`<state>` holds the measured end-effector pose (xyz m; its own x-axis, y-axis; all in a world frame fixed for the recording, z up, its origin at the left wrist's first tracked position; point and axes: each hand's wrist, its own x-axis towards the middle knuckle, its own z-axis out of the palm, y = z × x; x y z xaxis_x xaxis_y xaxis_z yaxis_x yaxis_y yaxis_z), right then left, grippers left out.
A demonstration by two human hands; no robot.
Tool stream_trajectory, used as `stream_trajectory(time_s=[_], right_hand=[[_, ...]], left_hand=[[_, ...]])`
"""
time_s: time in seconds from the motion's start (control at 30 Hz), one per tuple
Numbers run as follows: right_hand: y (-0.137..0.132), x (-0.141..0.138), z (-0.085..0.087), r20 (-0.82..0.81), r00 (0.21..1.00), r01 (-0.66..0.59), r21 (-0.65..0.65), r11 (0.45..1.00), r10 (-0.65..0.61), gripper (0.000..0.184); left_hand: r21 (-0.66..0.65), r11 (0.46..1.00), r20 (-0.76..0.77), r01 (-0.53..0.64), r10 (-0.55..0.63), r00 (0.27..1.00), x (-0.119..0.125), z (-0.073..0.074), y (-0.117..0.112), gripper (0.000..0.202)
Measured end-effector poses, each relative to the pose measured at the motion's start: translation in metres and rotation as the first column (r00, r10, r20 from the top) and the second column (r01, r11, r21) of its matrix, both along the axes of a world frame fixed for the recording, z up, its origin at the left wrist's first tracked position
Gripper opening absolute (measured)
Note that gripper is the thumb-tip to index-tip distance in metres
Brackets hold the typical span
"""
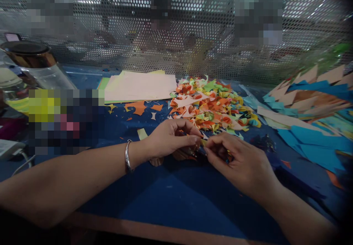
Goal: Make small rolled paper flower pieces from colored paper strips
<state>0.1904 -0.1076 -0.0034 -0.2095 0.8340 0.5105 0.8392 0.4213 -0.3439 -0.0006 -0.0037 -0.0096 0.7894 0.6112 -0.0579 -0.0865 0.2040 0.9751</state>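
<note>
My left hand [176, 138], with a silver bangle on its wrist, is closed in a pinch just in front of a heap of coloured paper pieces [209, 107]. A small yellow piece [203, 142], seemingly paper, shows between its fingertips and those of my right hand [234, 155]. That hand is closed too, thumb against forefinger, close to the same piece; what else its curled fingers hold is hidden. Beneath my left wrist lies a brown piece with a wavy edge [156, 161], partly covered. Dark, shiny bits below the fingertips are too unclear to name.
Stacked pale paper sheets [140, 85] lie behind my left hand. Blue folded paper [314, 144] spreads at the right. A dark tool with a cord [298, 180] rests beside my right forearm. A lidded jar [41, 64] stands left; a perforated metal screen [182, 50] closes the back.
</note>
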Motion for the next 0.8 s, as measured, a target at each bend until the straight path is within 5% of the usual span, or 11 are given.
stream_trajectory(time_s=[0.33, 0.8], right_hand=[[-0.0002, 0.0009, -0.0017, 0.038, 0.998, -0.043, -0.031, 0.999, 0.044, 0.01], [-0.0017, 0.0022, -0.0017, 0.035, 0.999, -0.026, -0.019, 0.999, 0.027, 0.008]], left_hand=[[0.304, 0.949, -0.143, -0.08, 0.128, 0.981, 0.0009, 0.0033, -0.0015, 0.01], [0.052, 0.979, -0.053, -0.199, 0.202, 0.978, 0.0028, -0.0049, 0.0036, 0.027]])
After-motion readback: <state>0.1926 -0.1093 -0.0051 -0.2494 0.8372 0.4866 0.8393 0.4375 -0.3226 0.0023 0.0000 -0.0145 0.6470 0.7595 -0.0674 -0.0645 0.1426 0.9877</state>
